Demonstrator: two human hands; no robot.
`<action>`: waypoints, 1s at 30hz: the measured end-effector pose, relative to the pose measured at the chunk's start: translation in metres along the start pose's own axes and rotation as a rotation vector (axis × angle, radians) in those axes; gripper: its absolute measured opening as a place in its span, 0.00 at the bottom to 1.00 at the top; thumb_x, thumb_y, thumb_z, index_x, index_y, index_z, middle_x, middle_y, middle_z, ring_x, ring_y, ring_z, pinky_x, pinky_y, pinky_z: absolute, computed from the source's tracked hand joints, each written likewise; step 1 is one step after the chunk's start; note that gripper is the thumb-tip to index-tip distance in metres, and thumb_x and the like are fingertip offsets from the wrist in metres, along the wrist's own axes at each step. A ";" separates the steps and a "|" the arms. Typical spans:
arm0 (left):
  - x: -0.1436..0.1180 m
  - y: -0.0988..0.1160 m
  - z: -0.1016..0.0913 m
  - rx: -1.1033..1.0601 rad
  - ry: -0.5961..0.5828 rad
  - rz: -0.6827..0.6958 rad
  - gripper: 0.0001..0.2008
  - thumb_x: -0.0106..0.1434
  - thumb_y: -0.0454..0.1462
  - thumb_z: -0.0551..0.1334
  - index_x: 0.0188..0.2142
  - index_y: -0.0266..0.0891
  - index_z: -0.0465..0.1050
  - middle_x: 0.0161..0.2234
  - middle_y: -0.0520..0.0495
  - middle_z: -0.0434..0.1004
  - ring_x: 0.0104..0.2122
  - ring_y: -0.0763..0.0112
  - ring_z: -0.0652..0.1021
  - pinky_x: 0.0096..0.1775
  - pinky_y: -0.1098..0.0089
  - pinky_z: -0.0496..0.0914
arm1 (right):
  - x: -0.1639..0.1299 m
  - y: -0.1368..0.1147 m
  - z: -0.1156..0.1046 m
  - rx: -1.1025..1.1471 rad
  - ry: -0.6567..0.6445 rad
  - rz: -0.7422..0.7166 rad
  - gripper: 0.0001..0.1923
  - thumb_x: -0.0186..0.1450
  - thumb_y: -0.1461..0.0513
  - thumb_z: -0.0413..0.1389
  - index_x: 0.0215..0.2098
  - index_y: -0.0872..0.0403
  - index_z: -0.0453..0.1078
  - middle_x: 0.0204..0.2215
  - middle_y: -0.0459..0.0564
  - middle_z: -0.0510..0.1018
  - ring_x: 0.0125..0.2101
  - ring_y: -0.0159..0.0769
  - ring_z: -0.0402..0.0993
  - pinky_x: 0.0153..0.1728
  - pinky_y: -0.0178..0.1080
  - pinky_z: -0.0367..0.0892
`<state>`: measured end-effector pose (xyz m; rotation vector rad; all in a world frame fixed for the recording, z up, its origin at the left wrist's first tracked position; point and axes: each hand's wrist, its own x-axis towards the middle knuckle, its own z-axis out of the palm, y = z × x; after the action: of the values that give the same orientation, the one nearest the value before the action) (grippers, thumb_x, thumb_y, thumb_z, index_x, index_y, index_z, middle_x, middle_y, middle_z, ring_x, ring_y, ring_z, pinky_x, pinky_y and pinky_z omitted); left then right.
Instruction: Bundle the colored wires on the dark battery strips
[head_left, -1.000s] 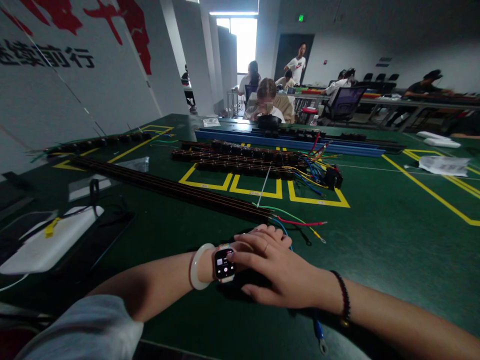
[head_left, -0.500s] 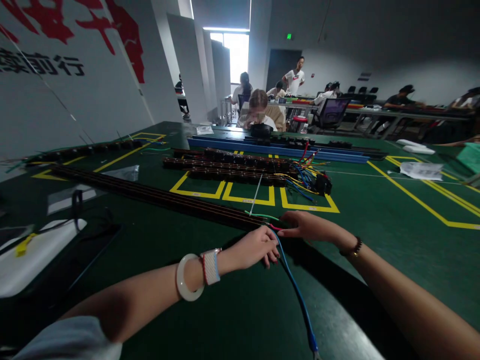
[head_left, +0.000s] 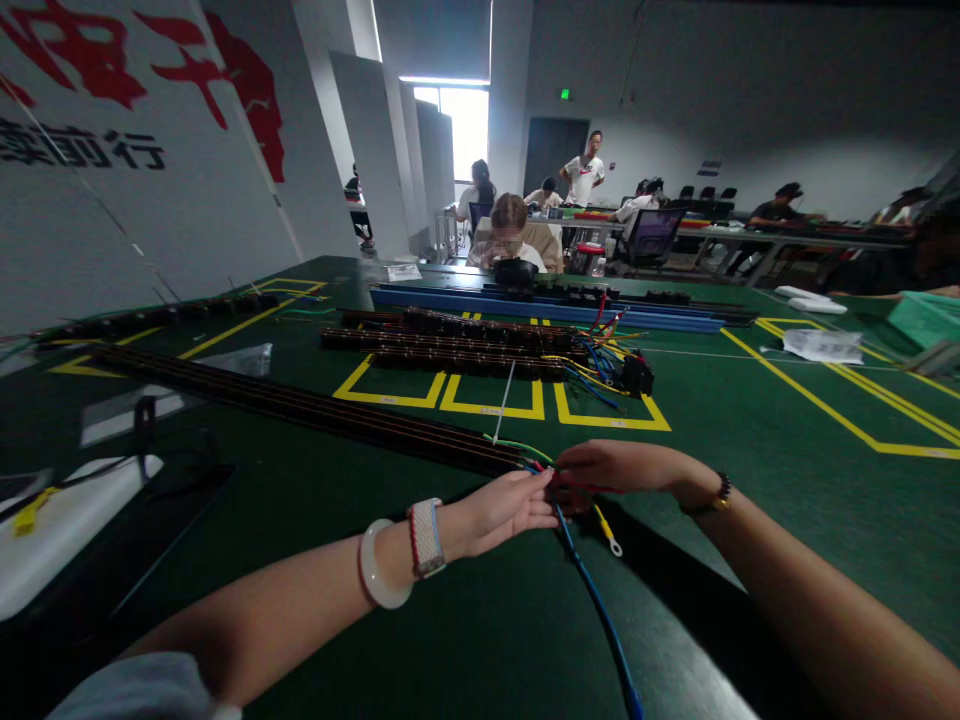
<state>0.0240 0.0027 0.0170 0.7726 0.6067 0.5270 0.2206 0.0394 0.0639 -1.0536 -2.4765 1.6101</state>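
My left hand (head_left: 514, 508) is closed around a bunch of wires at the near end of a long black rail (head_left: 337, 412) with copper-coloured lines. Fingers of my right hand (head_left: 619, 467) grip the same bunch, touching the left fingertips. Out of the hands runs a blue wire (head_left: 592, 590) toward me. A yellow wire (head_left: 602, 520) ending in a metal ring terminal (head_left: 616, 547) pokes out below the right palm. The red wire is mostly hidden by the fingers. A green wire (head_left: 525, 446) lies along the rail's end, beside a white cable tie (head_left: 504, 402).
Behind the hands lie several black rails (head_left: 450, 345) with a tangle of coloured wires (head_left: 600, 365). Blue rails (head_left: 660, 315) lie farther back, before a seated person (head_left: 510, 235). A white device (head_left: 75, 530) stands at left; a plastic bag (head_left: 821, 346) lies at right.
Both hands have come together on the wires. My left hand has turned with its fingers under them. The yellow wire with its ring terminal now shows. The view has tilted slightly up.
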 end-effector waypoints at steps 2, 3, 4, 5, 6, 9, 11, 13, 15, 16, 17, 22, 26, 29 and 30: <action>0.002 -0.004 0.000 -0.042 -0.012 0.002 0.11 0.68 0.39 0.53 0.43 0.32 0.65 0.44 0.35 0.75 0.45 0.66 0.77 0.56 0.56 0.61 | 0.002 -0.004 0.004 -0.080 0.025 -0.003 0.11 0.66 0.60 0.48 0.35 0.59 0.69 0.31 0.52 0.77 0.30 0.31 0.73 0.29 0.32 0.66; 0.002 -0.006 -0.001 -0.062 -0.019 0.010 0.12 0.67 0.40 0.53 0.43 0.32 0.66 0.45 0.35 0.75 0.46 0.65 0.76 0.56 0.56 0.60 | 0.002 -0.005 0.007 -0.136 0.059 0.010 0.11 0.66 0.61 0.48 0.34 0.59 0.70 0.30 0.52 0.77 0.28 0.30 0.72 0.27 0.32 0.65; 0.003 -0.008 -0.002 -0.081 -0.029 0.020 0.13 0.66 0.41 0.55 0.43 0.32 0.66 0.45 0.35 0.74 0.46 0.64 0.76 0.56 0.56 0.60 | 0.003 -0.007 0.010 -0.202 0.108 0.028 0.10 0.65 0.62 0.48 0.33 0.59 0.70 0.29 0.51 0.77 0.26 0.29 0.71 0.26 0.31 0.63; 0.003 -0.009 -0.003 -0.102 -0.035 0.036 0.13 0.66 0.41 0.55 0.43 0.32 0.67 0.45 0.35 0.74 0.47 0.64 0.75 0.56 0.56 0.60 | 0.003 -0.008 0.014 -0.272 0.160 0.045 0.10 0.65 0.63 0.49 0.31 0.59 0.70 0.28 0.50 0.76 0.24 0.28 0.69 0.24 0.30 0.61; 0.004 -0.011 -0.004 -0.125 -0.035 0.056 0.13 0.66 0.40 0.56 0.43 0.32 0.67 0.45 0.36 0.74 0.48 0.64 0.75 0.56 0.56 0.60 | 0.004 -0.010 0.018 -0.337 0.209 0.056 0.10 0.65 0.64 0.49 0.30 0.58 0.70 0.26 0.48 0.76 0.23 0.27 0.67 0.22 0.30 0.59; 0.006 -0.015 -0.005 -0.182 0.001 0.116 0.09 0.66 0.37 0.56 0.42 0.33 0.69 0.44 0.38 0.75 0.48 0.64 0.74 0.54 0.57 0.62 | 0.005 -0.015 0.031 -0.487 0.321 0.077 0.11 0.65 0.64 0.48 0.28 0.57 0.70 0.23 0.46 0.74 0.20 0.26 0.62 0.20 0.30 0.53; 0.007 -0.017 -0.005 -0.190 0.040 0.141 0.08 0.65 0.36 0.56 0.40 0.34 0.69 0.41 0.40 0.76 0.46 0.64 0.75 0.53 0.57 0.63 | 0.006 -0.020 0.040 -0.562 0.374 0.113 0.13 0.66 0.64 0.47 0.28 0.57 0.70 0.23 0.47 0.74 0.20 0.26 0.62 0.21 0.31 0.52; 0.007 -0.017 -0.004 -0.182 0.069 0.152 0.07 0.64 0.37 0.58 0.37 0.34 0.69 0.39 0.42 0.77 0.44 0.65 0.76 0.52 0.58 0.64 | 0.008 -0.023 0.047 -0.644 0.414 0.164 0.13 0.67 0.63 0.47 0.30 0.56 0.71 0.23 0.48 0.75 0.20 0.27 0.63 0.21 0.32 0.51; 0.006 -0.017 -0.002 -0.169 0.082 0.152 0.08 0.64 0.38 0.58 0.36 0.34 0.70 0.37 0.42 0.77 0.42 0.66 0.76 0.51 0.58 0.65 | 0.009 -0.025 0.050 -0.698 0.439 0.193 0.13 0.67 0.64 0.47 0.31 0.57 0.72 0.24 0.49 0.76 0.20 0.28 0.65 0.22 0.33 0.51; 0.006 -0.016 -0.002 -0.161 0.081 0.145 0.08 0.64 0.39 0.58 0.36 0.34 0.70 0.37 0.42 0.77 0.42 0.66 0.76 0.50 0.58 0.66 | 0.009 -0.025 0.050 -0.699 0.442 0.199 0.13 0.68 0.64 0.47 0.32 0.57 0.72 0.24 0.49 0.76 0.20 0.28 0.65 0.22 0.33 0.50; 0.005 -0.015 -0.001 -0.156 0.079 0.139 0.09 0.65 0.38 0.58 0.37 0.33 0.70 0.38 0.42 0.77 0.42 0.66 0.76 0.50 0.59 0.66 | 0.009 -0.025 0.049 -0.681 0.440 0.204 0.13 0.68 0.64 0.47 0.31 0.57 0.72 0.24 0.49 0.76 0.20 0.27 0.65 0.21 0.33 0.50; 0.003 -0.013 0.000 -0.182 0.067 0.140 0.08 0.66 0.37 0.56 0.38 0.33 0.70 0.39 0.40 0.77 0.42 0.66 0.77 0.50 0.60 0.66 | 0.005 -0.024 0.039 -0.642 0.495 0.235 0.11 0.67 0.60 0.51 0.31 0.55 0.72 0.23 0.47 0.75 0.21 0.28 0.65 0.21 0.32 0.49; 0.002 -0.011 0.001 -0.213 0.076 0.120 0.09 0.67 0.35 0.53 0.39 0.32 0.70 0.39 0.39 0.77 0.41 0.66 0.77 0.51 0.59 0.65 | 0.001 -0.023 0.031 -0.654 0.595 0.298 0.12 0.63 0.55 0.56 0.29 0.55 0.71 0.23 0.47 0.74 0.21 0.29 0.63 0.20 0.33 0.48; 0.003 -0.010 0.001 -0.224 0.093 0.106 0.10 0.67 0.34 0.52 0.40 0.31 0.70 0.39 0.39 0.76 0.41 0.66 0.77 0.51 0.58 0.65 | -0.002 -0.017 0.021 -0.531 0.547 0.182 0.11 0.64 0.57 0.53 0.30 0.56 0.73 0.24 0.47 0.75 0.21 0.28 0.64 0.21 0.32 0.52; 0.003 -0.009 0.002 -0.232 0.102 0.102 0.10 0.67 0.34 0.52 0.40 0.31 0.69 0.38 0.39 0.76 0.40 0.66 0.77 0.51 0.58 0.65 | -0.003 -0.013 0.017 -0.480 0.534 0.144 0.11 0.65 0.58 0.52 0.32 0.55 0.74 0.25 0.47 0.76 0.22 0.28 0.65 0.22 0.31 0.54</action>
<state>0.0292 -0.0016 0.0099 0.5611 0.5902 0.7205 0.2101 0.0208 0.0675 -1.4949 -2.4724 0.6132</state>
